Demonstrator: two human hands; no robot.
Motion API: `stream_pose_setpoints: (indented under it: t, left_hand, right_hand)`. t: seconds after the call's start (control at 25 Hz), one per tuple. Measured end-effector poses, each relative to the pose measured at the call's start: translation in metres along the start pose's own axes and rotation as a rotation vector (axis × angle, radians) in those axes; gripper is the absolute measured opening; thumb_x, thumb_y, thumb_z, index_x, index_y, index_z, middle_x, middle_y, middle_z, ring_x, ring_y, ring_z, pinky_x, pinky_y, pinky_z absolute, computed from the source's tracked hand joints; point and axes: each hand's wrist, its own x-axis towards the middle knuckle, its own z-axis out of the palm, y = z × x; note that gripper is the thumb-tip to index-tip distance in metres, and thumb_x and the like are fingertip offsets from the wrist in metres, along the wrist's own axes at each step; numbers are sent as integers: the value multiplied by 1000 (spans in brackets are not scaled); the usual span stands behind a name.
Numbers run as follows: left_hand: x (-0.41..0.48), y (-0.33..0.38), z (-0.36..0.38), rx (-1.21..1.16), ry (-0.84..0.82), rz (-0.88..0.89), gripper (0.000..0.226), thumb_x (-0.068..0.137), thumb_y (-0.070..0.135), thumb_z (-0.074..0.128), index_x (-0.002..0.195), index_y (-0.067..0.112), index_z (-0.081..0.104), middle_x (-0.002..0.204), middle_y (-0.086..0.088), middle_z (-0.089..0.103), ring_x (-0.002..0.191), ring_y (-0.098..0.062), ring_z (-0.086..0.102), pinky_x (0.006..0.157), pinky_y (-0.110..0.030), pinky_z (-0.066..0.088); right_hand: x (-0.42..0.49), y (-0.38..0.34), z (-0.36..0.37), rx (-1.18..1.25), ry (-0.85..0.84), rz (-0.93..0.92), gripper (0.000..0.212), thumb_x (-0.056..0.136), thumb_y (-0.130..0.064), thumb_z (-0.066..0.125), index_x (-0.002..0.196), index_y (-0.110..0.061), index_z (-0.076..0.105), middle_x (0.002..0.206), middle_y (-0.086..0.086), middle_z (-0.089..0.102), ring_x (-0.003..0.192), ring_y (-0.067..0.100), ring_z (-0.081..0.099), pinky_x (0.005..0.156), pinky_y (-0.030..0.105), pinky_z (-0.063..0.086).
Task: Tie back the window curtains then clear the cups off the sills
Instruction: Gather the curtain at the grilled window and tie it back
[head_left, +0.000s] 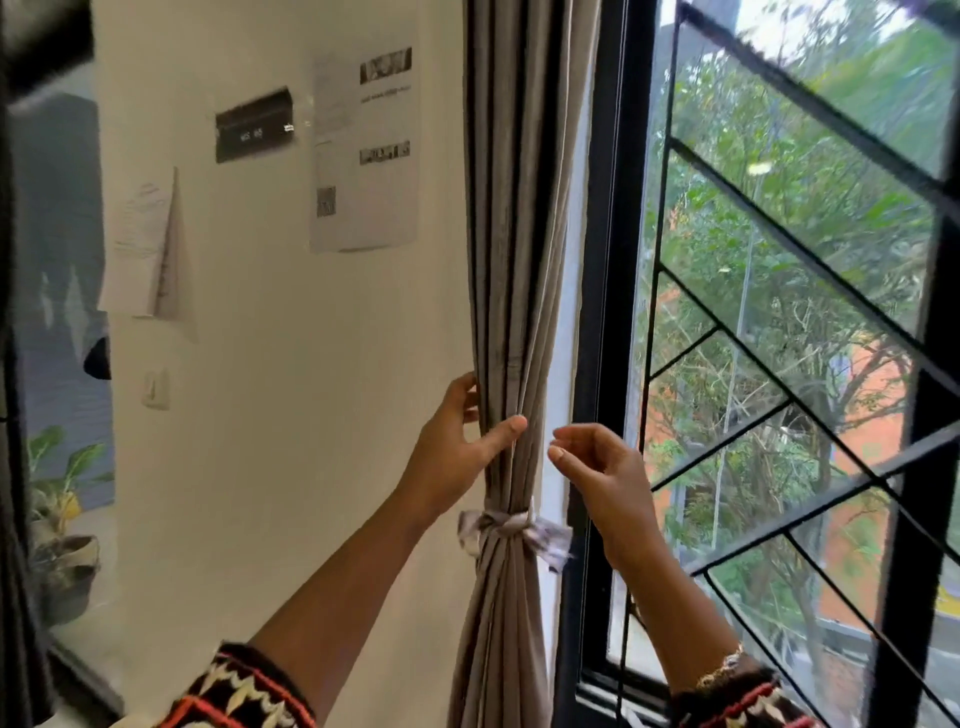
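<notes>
**Curtain tied, both hands up beside it**

Grey curtain (511, 260) hangs in one tight bunch between the white wall (291, 389) and the black window frame (602, 312). A pale cloth tie (506, 527) is knotted round the bunch low down, and its two ends stick out to the sides.

The left hand (452, 452) holds the curtain just above the tie. Its thumb (509, 428) lies across the front of the cloth, and its fingers (465, 387) curl round the left edge.

The right hand (605, 470) is up just to the right of the curtain, in front of the window frame. It is loosely curled, with a small gap between it and the cloth, and it holds nothing that shows.

Both arms have dark sleeves (244, 691) with red and white patterns. A thin bracelet (722, 670) sits on the right wrist.

Slanted black bars (779, 249) cross the glass. Green trees (769, 171) and an orange building (878, 395) are outside.

On the wall to the left are some papers (363, 156), a black sign (254, 124) and a light switch (155, 388). A plant (57, 478) in a pot stands at the far left.
</notes>
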Motion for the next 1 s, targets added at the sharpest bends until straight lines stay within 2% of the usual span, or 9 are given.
stream_pose_setpoints:
  t: [0.12,0.28,0.44,0.56,0.64,0.68,0.8,0.88,1.0]
  left_hand:
    - [26,33,-6,13,16,168,55,79,25,69,125,33,40,115,14,57,101,7,55,81,-3,43]
    - [66,65,-18,15,47,362,61,77,18,72,116,46,33,111,28,50,101,20,49,81,1,39]
    - [121,105,-28,-38,104,487,62,78,22,71,126,35,35,117,23,51,105,13,51,92,-7,41]
    - [166,147,-40,-42,115,546,68,78,26,71,135,20,32,125,11,49,109,0,50,90,-8,41]
    - [196,183,-49,-60,128,585,69,80,26,69,135,15,30,122,11,46,107,-2,47,78,2,38]
    - [209,202,-54,-76,125,596,70,81,27,69,136,13,29,123,11,45,109,-4,47,81,-1,39]
    - [246,243,-66,-152,81,594,78,79,25,70,139,7,24,133,-3,46,117,-18,49,97,-31,44]
    - [262,258,-67,-182,52,602,77,75,20,73,137,7,27,131,-9,49,115,-22,51,92,-32,47]
    - [271,269,-54,-247,4,662,71,73,7,73,131,6,31,124,-10,53,111,-21,54,85,-26,47]
  right_hand:
    - [37,-36,9,59,-25,-115,9,86,-12,63,92,-19,63,87,3,67,83,10,63,78,26,50]
    - [89,-81,17,67,-27,-237,27,84,-46,56,97,-23,62,88,-6,66,91,11,63,88,38,51]
    - [148,-141,18,71,-23,-350,30,81,-53,50,84,-25,60,74,-8,59,79,11,58,87,47,49]
    - [192,-196,18,12,-29,-385,33,83,-56,48,73,-25,52,66,-7,52,67,9,53,70,35,49]
    - [219,-235,17,-67,-9,-412,39,86,-57,45,81,-20,56,71,-5,55,70,11,55,65,26,44]
    - [232,-254,16,-103,-7,-422,45,86,-59,45,88,-16,58,77,-1,58,74,13,58,63,25,43]
    - [259,-303,18,-132,-26,-425,60,82,-60,52,106,-6,60,99,7,66,85,16,63,58,25,43]
    - [272,-332,19,-116,-18,-418,66,78,-59,59,118,-6,56,109,5,64,88,17,62,56,25,44]
    - [291,-363,17,-171,4,-404,74,69,-56,71,118,-3,55,110,5,62,94,21,61,72,33,53]
